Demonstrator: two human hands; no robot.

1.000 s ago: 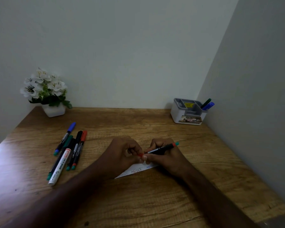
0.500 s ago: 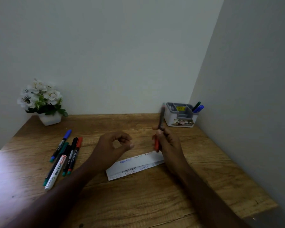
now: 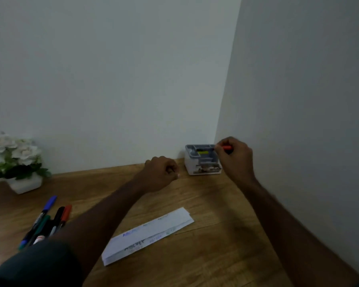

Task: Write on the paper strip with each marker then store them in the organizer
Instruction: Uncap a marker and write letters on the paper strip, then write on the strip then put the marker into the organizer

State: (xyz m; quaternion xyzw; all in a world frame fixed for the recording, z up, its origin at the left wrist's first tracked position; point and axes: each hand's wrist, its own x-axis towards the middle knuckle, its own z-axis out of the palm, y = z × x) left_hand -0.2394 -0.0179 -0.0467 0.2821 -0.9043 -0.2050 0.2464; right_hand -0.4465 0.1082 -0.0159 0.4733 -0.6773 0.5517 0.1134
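Storage step was underway: right hand (image 3: pixel 234 156) had gone from above the paper strip (image 3: pixel 147 235) half a second earlier to the organizer (image 3: pixel 202 160) at about 1 o'clock on the desk (image 3: pixel 216 255), fingers curled round the red-capped marker (image 3: pixel 226 147), whose cap end showed above the knuckles. Marker sat over the organizer's right-hand compartments; whether its tip was already inside a slot could not be told, hand covered it. Left hand (image 3: pixel 162 171) had drifted forward too, loosely clenched on nothing, hovering just left of the organizer, apart from it. A second earlier both hands were together on this marker over the strip, likely capping, so writing with it looked finished. Paper strip lay free at center, no hand on it, faint blurred lettering in blue and dark ink. Remaining markers (image 3: pixel 48 220) lay bunched at 9 o'clock beside the left forearm, untouched: blue, green, black, red caps, one white-bodied. Flower pot (image 3: pixel 23 183) stood at 10 o'clock by the wall. Judgement: one more marker nearly stored, several still to write with and stow.
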